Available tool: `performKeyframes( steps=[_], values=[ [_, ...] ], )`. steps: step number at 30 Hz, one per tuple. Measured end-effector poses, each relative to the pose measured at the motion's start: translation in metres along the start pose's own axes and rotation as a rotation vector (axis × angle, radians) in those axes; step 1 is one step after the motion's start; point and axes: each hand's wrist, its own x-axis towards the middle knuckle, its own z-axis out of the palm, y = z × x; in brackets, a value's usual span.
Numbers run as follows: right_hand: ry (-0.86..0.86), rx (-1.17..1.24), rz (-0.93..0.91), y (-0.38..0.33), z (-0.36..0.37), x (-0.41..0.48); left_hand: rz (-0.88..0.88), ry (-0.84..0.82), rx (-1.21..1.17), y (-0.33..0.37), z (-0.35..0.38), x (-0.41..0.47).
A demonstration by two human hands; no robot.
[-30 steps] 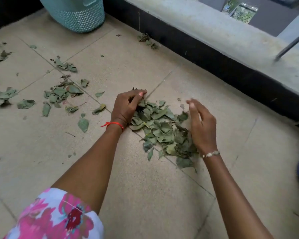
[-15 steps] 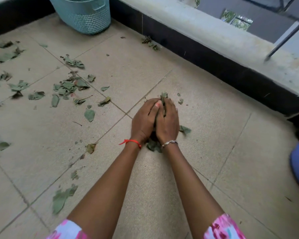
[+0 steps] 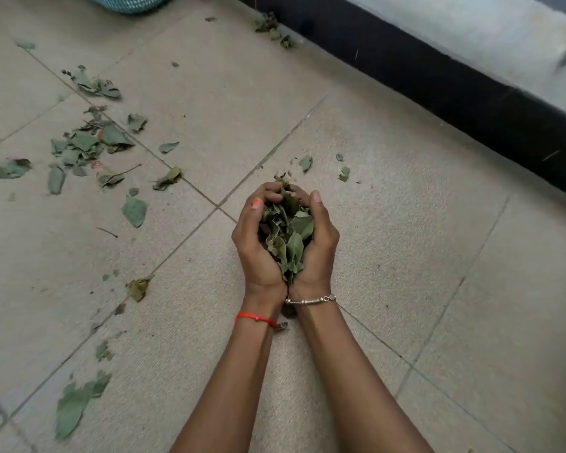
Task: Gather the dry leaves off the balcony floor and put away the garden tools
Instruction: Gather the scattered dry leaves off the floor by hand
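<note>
Soft, even daylight, moderately bright — no glare, shadows barely there on the floor (image 3: 406, 256). Centre of frame approx. sharp. The leaves (image 3: 76, 400) at lower left are smeared w/ motion blur; the ledge (image 3: 471, 37) at upper right is soft too. Wide-angle bend — tile joints curve toward the edges.

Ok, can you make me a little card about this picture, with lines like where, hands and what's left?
where: tiled balcony floor, with a dark wall along the right
hands: left hand and right hand cupped together
holding: handful of leaves, fingers curled round it
left to pick up: loose leaves, mostly on the left
basket: teal basket, only its bottom edge showing at the top
wrists: red thread left, silver bracelet right
</note>
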Motion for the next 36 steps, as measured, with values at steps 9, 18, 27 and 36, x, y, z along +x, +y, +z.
performKeyframes(
  steps=[9, 18, 27, 36],
  values=[
    [0.178, -0.067, 0.262, -0.04, 0.034, -0.012, -0.401, 0.366, -0.236, 0.04, 0.057, -0.006],
    [0.255, 0.731, 0.313, -0.233, 0.074, -0.119, -0.606, 0.217, -0.221, 0.141, 0.227, -0.107],
    [0.438, 0.69, 0.069, -0.457, 0.017, -0.193, -0.862, 0.14, -0.238, 0.129, 0.426, -0.226],
    [0.651, 0.313, 0.117, -0.521, -0.09, -0.148, -0.846, -0.012, 0.208, 0.02, 0.482, -0.228]
  ],
)
